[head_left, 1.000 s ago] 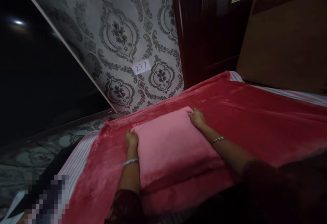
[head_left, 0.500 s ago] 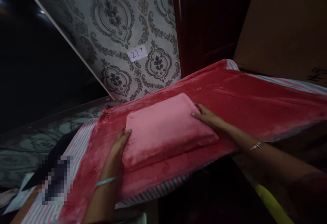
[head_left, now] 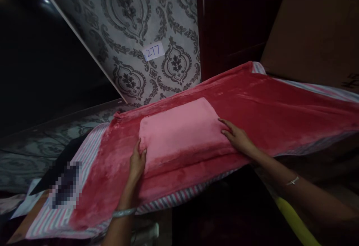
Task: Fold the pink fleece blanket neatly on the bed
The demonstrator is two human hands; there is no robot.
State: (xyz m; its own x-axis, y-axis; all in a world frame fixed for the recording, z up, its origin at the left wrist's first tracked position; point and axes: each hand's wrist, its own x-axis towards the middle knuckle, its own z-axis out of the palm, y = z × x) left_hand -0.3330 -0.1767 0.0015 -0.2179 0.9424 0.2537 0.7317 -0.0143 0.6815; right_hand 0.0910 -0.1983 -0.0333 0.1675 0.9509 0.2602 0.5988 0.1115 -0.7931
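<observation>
A folded pink blanket [head_left: 179, 130] lies on a spread red blanket [head_left: 266, 107] that covers the bed. My left hand [head_left: 137, 163] rests flat with fingers stretched against the pink blanket's near left corner. My right hand [head_left: 238, 137] lies flat, fingers extended, against its right edge. Both wrists wear thin bangles. Neither hand holds anything.
A striped sheet [head_left: 73, 178] shows under the red blanket at the left and front edges. Patterned grey wallpaper with a paper label reading 277 [head_left: 153, 51] stands behind. A dark wooden panel [head_left: 227, 21] and a brown headboard [head_left: 314, 33] are at the right. A yellow object [head_left: 294, 221] is low right.
My hands slid from the pink blanket's far corners to its near sides and flattened. The view pulled back, showing the bed's front edge.
</observation>
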